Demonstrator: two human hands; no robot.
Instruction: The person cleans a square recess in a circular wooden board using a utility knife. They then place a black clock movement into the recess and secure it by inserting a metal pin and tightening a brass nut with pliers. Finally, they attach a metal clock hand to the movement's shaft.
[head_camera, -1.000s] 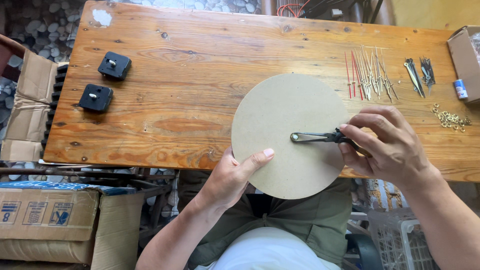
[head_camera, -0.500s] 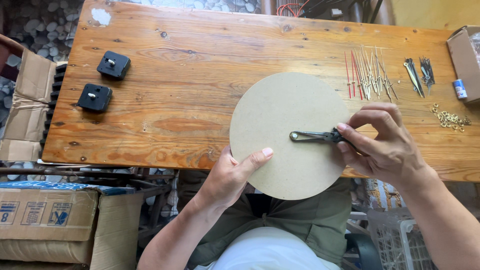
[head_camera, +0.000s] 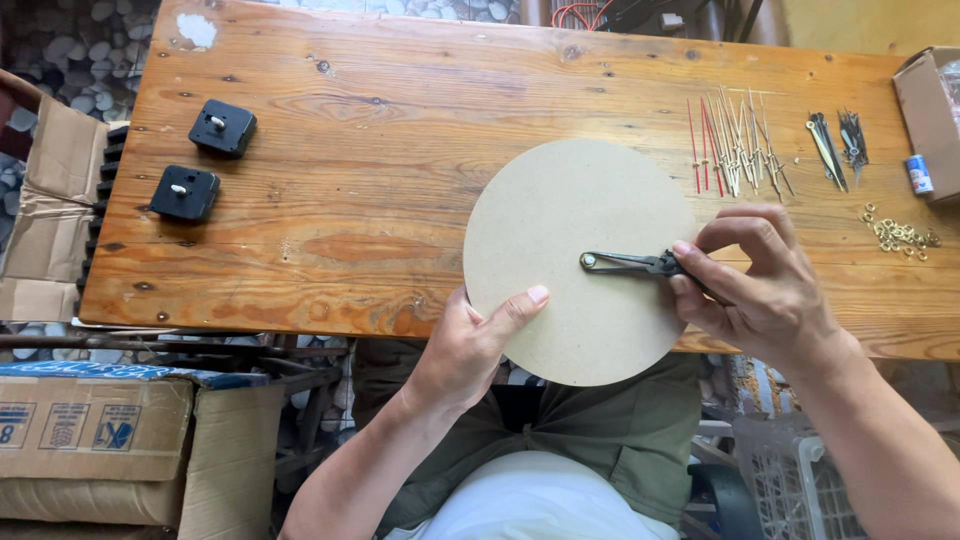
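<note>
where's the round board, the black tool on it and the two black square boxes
round board (head_camera: 570, 220): head view, on its bare upper face
black tool (head_camera: 625, 263): head view, on its arm near the board's centre
black square boxes (head_camera: 222, 128): head view, on the upper box's top; the other lies just below it

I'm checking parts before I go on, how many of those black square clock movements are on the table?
2. One black clock movement sits near the far left corner of the wooden table; the other lies just nearer and slightly left of it. Both are far from either hand.
</note>
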